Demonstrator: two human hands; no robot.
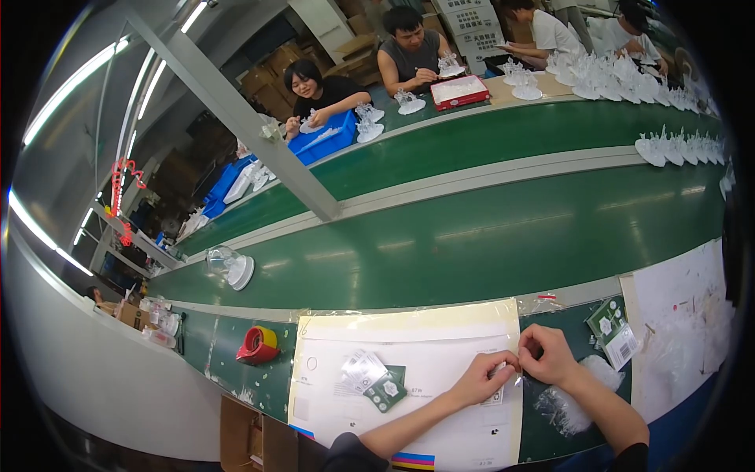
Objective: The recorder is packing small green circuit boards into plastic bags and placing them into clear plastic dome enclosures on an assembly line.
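Note:
Over the right edge of a large white printed sheet (440,346), my left hand (481,379) and my right hand (546,355) meet with fingers pinched together. Whatever lies between their fingertips is too small or hidden to make out. Green-and-white printed cards (374,379) lie overlapping on the sheet, left of my left hand. Beneath my right forearm is a bundle of thin clear plastic (568,407), partly covered by the arm. More green-and-white cards (613,334) rest to the right of my right hand.
A red tape dispenser (258,346) stands left of the sheet. A clear dome on a white base (236,269) lies tilted on the green conveyor belt (440,244). Across it, people work beside blue bins (324,140) and several white figurines (621,79). A grey post (236,106) rises beyond the belt.

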